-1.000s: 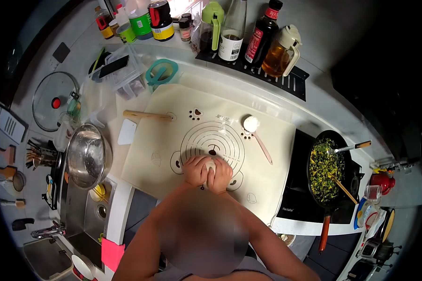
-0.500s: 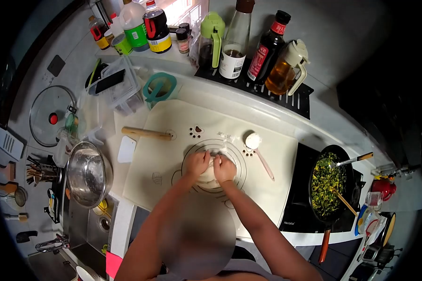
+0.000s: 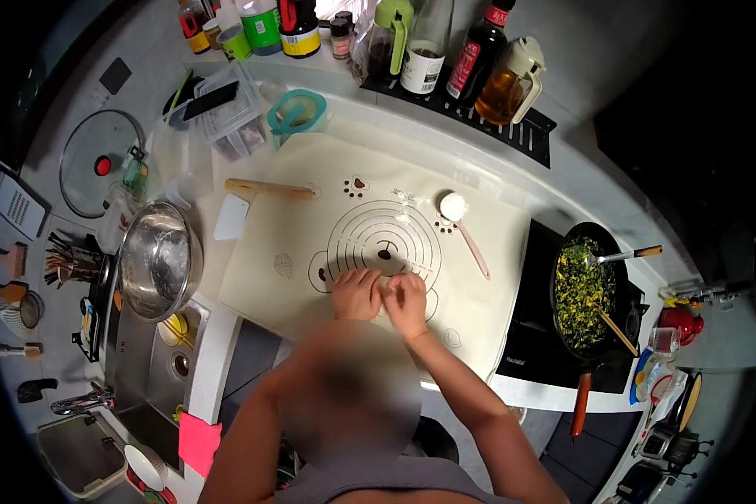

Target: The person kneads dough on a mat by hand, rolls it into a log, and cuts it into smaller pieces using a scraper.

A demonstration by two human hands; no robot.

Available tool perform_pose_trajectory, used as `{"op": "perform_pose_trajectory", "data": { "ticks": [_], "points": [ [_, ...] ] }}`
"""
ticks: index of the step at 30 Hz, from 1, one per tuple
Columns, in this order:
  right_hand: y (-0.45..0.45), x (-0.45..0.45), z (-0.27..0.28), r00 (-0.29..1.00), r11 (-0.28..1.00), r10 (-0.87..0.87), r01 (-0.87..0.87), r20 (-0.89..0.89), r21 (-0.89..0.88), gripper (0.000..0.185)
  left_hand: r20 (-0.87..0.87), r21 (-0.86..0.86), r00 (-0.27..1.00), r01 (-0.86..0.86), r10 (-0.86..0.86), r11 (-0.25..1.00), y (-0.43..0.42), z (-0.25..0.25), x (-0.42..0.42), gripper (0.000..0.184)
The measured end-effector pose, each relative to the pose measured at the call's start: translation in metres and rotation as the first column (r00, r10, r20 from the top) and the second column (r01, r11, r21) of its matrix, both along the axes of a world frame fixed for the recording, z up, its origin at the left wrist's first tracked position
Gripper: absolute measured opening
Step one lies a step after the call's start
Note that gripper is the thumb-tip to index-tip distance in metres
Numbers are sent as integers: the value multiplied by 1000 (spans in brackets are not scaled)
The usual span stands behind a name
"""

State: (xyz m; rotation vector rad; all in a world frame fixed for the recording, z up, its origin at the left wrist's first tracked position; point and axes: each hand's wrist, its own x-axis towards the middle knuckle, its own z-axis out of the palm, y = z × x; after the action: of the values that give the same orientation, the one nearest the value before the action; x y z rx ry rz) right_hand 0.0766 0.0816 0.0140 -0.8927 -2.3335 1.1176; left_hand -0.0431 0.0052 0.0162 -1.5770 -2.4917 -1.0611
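My left hand (image 3: 358,293) is at the near side of the printed circles on the cream kneading mat (image 3: 479,286), fingers curled down over the dough. Right beside it, my right hand (image 3: 405,303) has its fingers bent in and pressed together on the same dough. Only a pale sliver of the dough (image 3: 384,284) shows between the hands; the rest is hidden under them. A long-handled scoop of white flour (image 3: 454,207) lies on the mat to the right. A wooden rolling pin (image 3: 269,189) rests across the mat's left edge.
A white scraper (image 3: 231,217) and a steel bowl (image 3: 155,262) are on the left, above the sink (image 3: 143,378). To the right, a pan (image 3: 586,349) of chopped greens and yellow bits sits on the cooktop (image 3: 529,336). Sauce and oil bottles (image 3: 477,63) line the back ledge.
Both hands have drawn back toward my body, uncovering the middle of the printed circles. The dough, visible below the hands before, is mostly hidden now. The camera view has shifted.
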Motion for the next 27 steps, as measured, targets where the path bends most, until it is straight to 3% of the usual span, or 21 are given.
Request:
{"op": "perform_pose_trajectory", "data": {
  "ticks": [1, 3, 6, 8, 9, 13, 16, 19, 22, 24, 25, 27],
  "points": [
    [-16, -7, 1, 997, 985, -73, 71, 2, 158, 32, -66, 223, 997, -15, 31, 975, -9, -4, 4, 24],
    [-38, -26, -1, 979, 863, -201, 196, -38, 465, 34, -57, 292, 998, 35, -19, 956, -18, -12, -1, 27],
    [-38, -23, -54, 980, 881, -130, 183, -148, 437, 39, -103, 347, 992, 108, -76, 932, -25, -31, -9, 35],
    [-13, -24, -51, 957, 917, 0, 116, -291, 382, 39, -106, 291, 987, 149, -122, 945, -16, -23, -16, 36],
    [-2, -27, -50, 959, 929, 32, 75, -280, 363, 39, -105, 259, 983, 172, -149, 951, -13, -19, -20, 37],
    [37, -44, -48, 961, 942, 105, -13, -256, 336, 30, 4, 320, 981, 183, -195, 930, 8, -10, -41, 31],
    [57, -65, -38, 961, 947, 67, 24, -268, 321, 18, 217, 242, 973, 29, -83, 970, 25, -13, -54, 25],
    [70, -80, -48, 975, 960, -7, 68, -221, 271, 18, 248, 87, 969, -37, 14, 996, 35, -35, -66, 23],
    [75, -91, -39, 994, 981, -68, 50, 89, 188, 24, 287, -219, 951, -48, 111, 975, 47, -39, -79, 24],
    [75, -96, -37, 958, 976, -93, 34, 270, 215, 30, 9, -268, 999, 42, -41, 963, 52, -35, -88, 26],
    [69, -95, -34, 961, 961, -102, 29, 256, 274, 29, -129, -296, 984, 79, -122, 952, 54, -35, -90, 28],
    [54, -90, -29, 966, 925, -115, 19, 231, 381, 29, 3, 35, 985, 172, -172, 984, 50, -33, -92, 28]
  ]
}}
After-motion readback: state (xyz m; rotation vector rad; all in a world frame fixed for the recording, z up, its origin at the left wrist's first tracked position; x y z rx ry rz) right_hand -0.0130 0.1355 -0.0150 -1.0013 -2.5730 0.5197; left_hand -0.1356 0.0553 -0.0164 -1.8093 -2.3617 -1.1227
